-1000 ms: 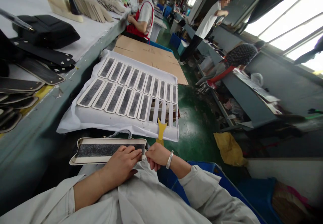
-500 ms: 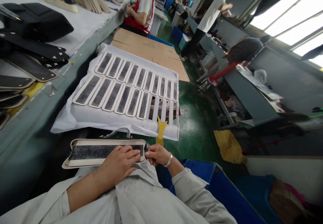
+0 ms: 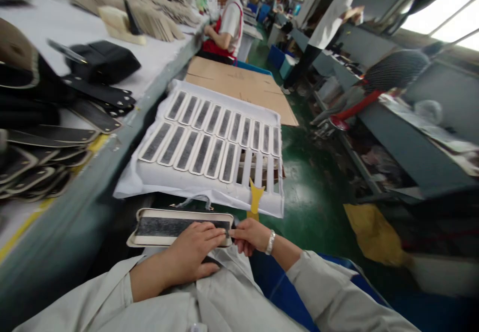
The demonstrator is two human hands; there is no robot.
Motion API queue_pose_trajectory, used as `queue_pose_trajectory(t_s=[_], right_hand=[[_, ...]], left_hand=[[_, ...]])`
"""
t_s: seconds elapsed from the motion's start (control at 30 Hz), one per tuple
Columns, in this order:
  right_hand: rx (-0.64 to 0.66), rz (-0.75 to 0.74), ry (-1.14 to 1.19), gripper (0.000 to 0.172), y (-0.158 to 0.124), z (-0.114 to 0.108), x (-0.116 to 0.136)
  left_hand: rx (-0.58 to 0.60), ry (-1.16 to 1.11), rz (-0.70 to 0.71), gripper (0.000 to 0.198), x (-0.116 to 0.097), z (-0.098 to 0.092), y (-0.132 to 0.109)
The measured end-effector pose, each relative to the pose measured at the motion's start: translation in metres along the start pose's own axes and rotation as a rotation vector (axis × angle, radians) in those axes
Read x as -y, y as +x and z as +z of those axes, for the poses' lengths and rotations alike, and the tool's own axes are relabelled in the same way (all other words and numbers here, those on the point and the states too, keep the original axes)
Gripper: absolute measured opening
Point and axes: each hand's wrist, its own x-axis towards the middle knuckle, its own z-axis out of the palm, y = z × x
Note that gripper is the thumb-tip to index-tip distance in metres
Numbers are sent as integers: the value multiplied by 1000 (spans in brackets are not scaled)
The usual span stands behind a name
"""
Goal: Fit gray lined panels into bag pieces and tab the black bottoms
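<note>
A long piece with a raised cream rim and a dark speckled strip lies across my lap, perhaps the underside of a bag. My left hand rests flat on its right half, fingers stretched out and pressing on the strip. At its right end my right hand is closed in a pinch, its fingertips touching the corner beside my left fingertips. What the pinch holds is too small to make out. Along the far edge of the piece run a grey strap and small metal fittings.
Ahead stands a white cloth-covered rack with two rows of similar cream-edged panels and a yellow forked piece. Cardboard lies beyond. Black leather parts fill the left bench. A blue bin is at my right. Co-workers are farther off.
The view has turned left, so everything sits farther right in the picture. My right fingertips have come from the end of the piece up onto its corner, closer to my left fingers.
</note>
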Motion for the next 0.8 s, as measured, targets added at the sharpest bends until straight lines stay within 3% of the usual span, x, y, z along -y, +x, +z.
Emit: queue_pose_trajectory(t_s=[0.07,0.1,0.2,0.23,0.27,0.33,0.4,0.5,0.6,0.7,0.8], right_hand=[[23,-21,25,51,3,-1,-7],[25,-50,54,53,5,-1,-10],[26,-120,120,60,8,-2,-18],[20,-132,115,61,8,-2,-19],[13,-137,93,61,8,-3,-19],[1,-129,18,60,7,-3,-17],[-25,-105,-59,57,7,-3,-14],[-72,-68,-119,51,5,1,-9],[-134,-71,-125,44,0,8,-7],[-159,-80,-167,41,-6,9,-6],[-299,-232,-303,35,-11,1,-1]], left_hand=[[-57,-163,-31,58,2,-14,-22],[-158,-257,-96,51,6,-21,-36],[-659,-455,-529,29,30,-38,-85],[-794,-480,-699,27,42,-42,-99],[-842,-515,-819,26,55,-43,-110],[-772,-660,-907,29,78,-42,-121],[-628,-818,-876,32,94,-37,-119],[-536,-920,-824,34,101,-33,-107],[-463,-951,-789,36,100,-36,-105],[-315,-934,-786,38,107,-42,-112],[-286,-722,-707,42,119,-48,-110]])
